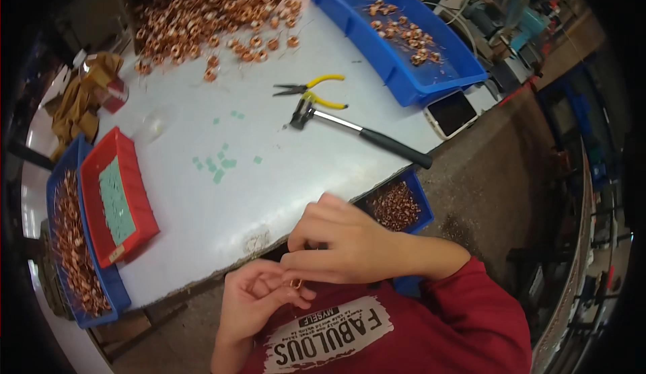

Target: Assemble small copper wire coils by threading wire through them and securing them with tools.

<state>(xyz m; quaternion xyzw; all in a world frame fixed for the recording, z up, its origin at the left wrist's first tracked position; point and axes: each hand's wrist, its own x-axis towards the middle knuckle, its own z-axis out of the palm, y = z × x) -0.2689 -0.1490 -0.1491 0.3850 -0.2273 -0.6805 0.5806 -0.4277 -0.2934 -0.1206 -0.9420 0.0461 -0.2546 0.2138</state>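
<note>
In front of my chest, below the table's near edge, both hands meet at a small copper wire coil (296, 284). My left hand (257, 298) pinches the coil between thumb and fingers, palm turned up. From above, my right hand (340, 243) closes its fingertips on the same coil, its fingers bent and partly hiding it. Loose copper coils (215, 17) of the same sort lie heaped at the far left of the white table (296, 159). Small pale green squares (215, 165) are scattered ahead of my hands.
Yellow-handled pliers (316, 91) and a black-handled hammer (363, 134) lie mid-table. Near the right edge are a blue tray (417, 95) of coils and a phone (451, 114). A red tray (138, 222) and a blue bin (111, 293) stand left; another blue bin (422, 206) sits below the edge.
</note>
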